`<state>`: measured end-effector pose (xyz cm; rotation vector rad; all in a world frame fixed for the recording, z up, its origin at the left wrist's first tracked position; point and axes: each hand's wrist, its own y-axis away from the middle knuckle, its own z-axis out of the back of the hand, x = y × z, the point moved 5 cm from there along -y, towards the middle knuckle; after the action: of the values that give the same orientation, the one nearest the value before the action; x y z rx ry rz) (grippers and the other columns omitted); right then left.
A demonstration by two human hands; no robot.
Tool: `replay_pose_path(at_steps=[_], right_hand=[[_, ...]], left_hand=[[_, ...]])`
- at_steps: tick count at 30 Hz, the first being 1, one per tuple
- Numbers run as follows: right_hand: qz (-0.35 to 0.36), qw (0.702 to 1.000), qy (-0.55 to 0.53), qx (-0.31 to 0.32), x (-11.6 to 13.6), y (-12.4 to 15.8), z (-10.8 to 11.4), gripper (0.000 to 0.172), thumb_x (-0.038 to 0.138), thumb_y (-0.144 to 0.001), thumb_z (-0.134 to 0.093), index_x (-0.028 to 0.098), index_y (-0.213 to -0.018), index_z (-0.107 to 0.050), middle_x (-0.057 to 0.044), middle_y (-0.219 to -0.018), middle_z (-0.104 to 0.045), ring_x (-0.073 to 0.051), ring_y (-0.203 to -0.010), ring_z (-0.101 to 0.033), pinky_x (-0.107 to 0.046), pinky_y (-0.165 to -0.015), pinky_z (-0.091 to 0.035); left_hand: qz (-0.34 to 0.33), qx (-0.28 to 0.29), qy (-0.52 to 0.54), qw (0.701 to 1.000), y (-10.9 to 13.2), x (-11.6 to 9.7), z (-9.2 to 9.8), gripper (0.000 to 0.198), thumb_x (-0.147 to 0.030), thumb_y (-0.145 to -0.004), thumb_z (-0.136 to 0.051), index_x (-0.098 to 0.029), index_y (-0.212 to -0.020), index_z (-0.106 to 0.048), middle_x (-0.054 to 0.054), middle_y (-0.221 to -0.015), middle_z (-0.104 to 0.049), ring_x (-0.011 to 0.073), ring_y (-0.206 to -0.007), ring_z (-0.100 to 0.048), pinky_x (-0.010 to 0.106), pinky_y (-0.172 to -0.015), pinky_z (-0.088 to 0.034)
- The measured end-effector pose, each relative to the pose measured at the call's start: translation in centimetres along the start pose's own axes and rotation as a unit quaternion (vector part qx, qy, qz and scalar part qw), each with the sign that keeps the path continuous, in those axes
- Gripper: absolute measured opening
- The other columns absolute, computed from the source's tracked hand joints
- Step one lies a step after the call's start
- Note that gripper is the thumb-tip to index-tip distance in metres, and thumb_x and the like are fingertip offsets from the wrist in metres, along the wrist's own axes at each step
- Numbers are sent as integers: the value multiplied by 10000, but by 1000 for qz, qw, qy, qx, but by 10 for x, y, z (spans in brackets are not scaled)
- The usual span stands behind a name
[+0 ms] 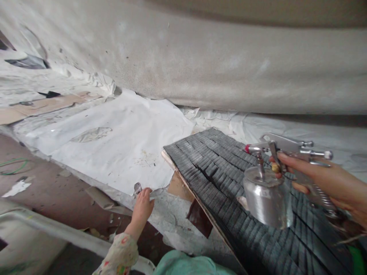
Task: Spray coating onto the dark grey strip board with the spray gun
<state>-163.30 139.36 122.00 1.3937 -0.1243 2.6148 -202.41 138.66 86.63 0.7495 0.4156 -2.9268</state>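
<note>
Pinching the white paper's edge [153, 193], the left hand [142, 212] sits low; the right hand [323, 183] wraps firmly round a spray gun [286, 147] above grey shingles [212, 160].

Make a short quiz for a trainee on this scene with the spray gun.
1. Which hand holds the suction-feed spray gun: left or right?
2. True or false: the metal cup hangs below the gun, above the dark grey shingled panel.
3. Fill in the blank: the left hand touches the edge of the large white ____ beside the panel.

Key:
1. The right hand
2. True
3. sheet
</note>
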Motion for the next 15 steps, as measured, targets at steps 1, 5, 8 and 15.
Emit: replay_pose_path(at_steps=[1,5,8,15], right_hand=[[-12,999,-16,29,2,-4,-6,415,588,-570,-666,200,-713,-630,-47,-678,-618,-119,-447,-466,-180,-302,-295],[-48,993,-45,99,7,-11,-29,398,559,-604,-665,197,-765,-632,-47,-696,-620,-75,-385,-382,-173,-300,-257],[-57,992,-51,101,7,-12,-37,392,547,-570,-693,210,-764,-640,-49,-709,-619,-116,-454,-469,-171,-305,-277],[-19,990,-31,134,12,-3,-55,398,575,-620,-638,187,-708,-622,-37,-658,-599,-55,-371,-353,-165,-306,-250]], left_hand=[[3,0,3,1000,0,0,0,298,-97,-681,-467,-157,-973,-470,109,-1057,-528,253,-1045,-483,398,-904,-386],[12,3,17,1000,1,-1,-1,308,-94,-672,-481,-160,-972,-464,112,-1062,-519,259,-1044,-483,413,-904,-384],[8,-9,21,1000,3,-3,-2,319,-81,-671,-475,-161,-979,-457,116,-1070,-514,262,-1050,-476,421,-905,-383],[3,-21,28,999,5,-2,-6,319,-74,-670,-468,-146,-981,-456,136,-1090,-502,266,-1077,-462,422,-928,-375]])
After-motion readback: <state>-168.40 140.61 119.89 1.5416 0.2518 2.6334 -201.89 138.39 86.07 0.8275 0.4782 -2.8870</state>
